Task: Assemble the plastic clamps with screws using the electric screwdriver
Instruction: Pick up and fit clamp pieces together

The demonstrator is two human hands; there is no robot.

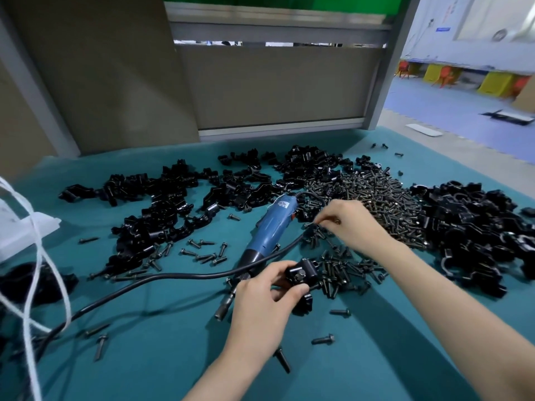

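My left hand grips a black plastic clamp just above the teal table, a screw head showing on its top. My right hand pinches a single dark screw at the near edge of the big screw pile. The blue electric screwdriver lies on the cloth between my hands and the clamp heaps, bit end toward me, its tip beside my left hand. Its black cord runs off to the left.
Heaps of black clamp halves lie across the back left and the right. Loose screws are scattered over the teal cloth. White cords and a white bag sit at the left edge. A grey partition stands behind.
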